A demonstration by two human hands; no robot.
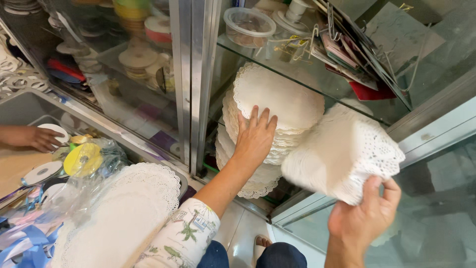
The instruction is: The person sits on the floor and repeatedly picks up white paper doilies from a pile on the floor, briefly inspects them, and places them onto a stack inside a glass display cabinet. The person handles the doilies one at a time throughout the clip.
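Nearest the camera, at about five o'clock, the right hand (364,218) is clamped on the lower corner of a thick sheaf of white paper lace doilies (342,154), thumb over the front and fingers curled behind. The sheaf hangs in the air in front of the open cabinet, slightly blurred. It looks light and limp: thin, dry paper with a punched scalloped edge that would tear or crease easily (a pinch at the lace rim seems risky), so a broad hold under the solid middle would likely suit it better.

At the centre, the left hand (255,136) lies flat with fingers spread, closed on nothing, pressing the face of a leaning stack of round white lace doilies (275,94) on the lower cabinet shelf. That stack looks loose and apt to slide.

At one o'clock a glass shelf (317,82) carries a clear lidded plastic tub (248,25) and card packets. At eight o'clock a large oval white lace doily (124,213) lies beside a yellow ribbon spool (82,159) in crinkled clear plastic. At nine o'clock another person's hand (37,139) rests near the spools.
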